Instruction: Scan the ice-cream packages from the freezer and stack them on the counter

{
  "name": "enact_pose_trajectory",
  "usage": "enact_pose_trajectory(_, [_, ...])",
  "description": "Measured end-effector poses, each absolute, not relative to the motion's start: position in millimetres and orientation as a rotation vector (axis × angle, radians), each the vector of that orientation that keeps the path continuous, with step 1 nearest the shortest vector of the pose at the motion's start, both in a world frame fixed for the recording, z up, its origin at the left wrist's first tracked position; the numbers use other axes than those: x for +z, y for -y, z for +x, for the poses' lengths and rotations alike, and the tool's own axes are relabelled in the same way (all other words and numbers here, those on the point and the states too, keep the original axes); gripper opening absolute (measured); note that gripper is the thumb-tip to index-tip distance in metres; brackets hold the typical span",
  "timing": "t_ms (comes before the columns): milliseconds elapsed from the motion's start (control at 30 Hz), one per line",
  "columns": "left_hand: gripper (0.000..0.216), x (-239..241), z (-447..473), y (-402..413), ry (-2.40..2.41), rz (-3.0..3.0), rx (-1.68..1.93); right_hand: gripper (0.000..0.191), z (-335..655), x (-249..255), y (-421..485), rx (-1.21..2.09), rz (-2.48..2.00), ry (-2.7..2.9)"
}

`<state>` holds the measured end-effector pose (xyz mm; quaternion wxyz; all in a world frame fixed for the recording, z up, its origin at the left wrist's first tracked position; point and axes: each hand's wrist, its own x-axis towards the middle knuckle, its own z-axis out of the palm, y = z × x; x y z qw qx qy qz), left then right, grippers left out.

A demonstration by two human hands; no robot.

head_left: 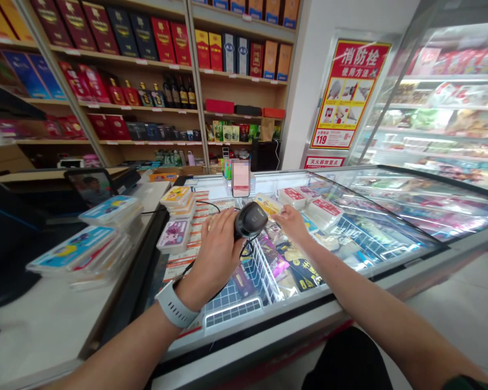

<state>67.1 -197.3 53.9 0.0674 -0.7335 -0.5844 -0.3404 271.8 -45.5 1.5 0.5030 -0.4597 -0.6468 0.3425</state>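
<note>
My left hand [219, 249], with a light watch strap at its wrist, grips a black corded barcode scanner [251, 219] above the glass top of a chest freezer [231, 325]. The scanner's head points right, toward a flat box with a yellow label [267, 205]. My right hand [291, 223] pinches the near right edge of that box. Just beyond my right hand, white boxes with red labels [325, 211] rest on the glass. Left of the scanner are a purple-labelled box [173, 234] and a stack of yellow-labelled boxes [178, 199].
Stacks of blue-labelled plastic boxes [75, 252] stand on the counter [36, 330] at left, near a dark screen [90, 187]. A phone [241, 179] stands upright at the freezer's far side. Shelves of boxed bottles [142, 59] line the back wall. A glass-front display cooler [451, 103] is at right.
</note>
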Motion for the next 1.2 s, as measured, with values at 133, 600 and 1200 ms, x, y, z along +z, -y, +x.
enact_pose_trajectory(133, [0.048,53.7,63.3,194.2,1.768,-2.180,-1.029,0.032,272.6,4.0,45.7,0.909,-1.096,1.495])
enact_pose_trajectory(600, [0.049,51.0,61.4,191.4,1.775,-2.182,-1.007,0.037,271.2,10.0,49.4,1.122,-0.932,1.337])
enact_pose_trajectory(1200, [0.049,50.8,65.0,193.3,1.787,-2.202,-0.973,0.042,271.4,9.4,46.2,1.209,-0.847,1.193])
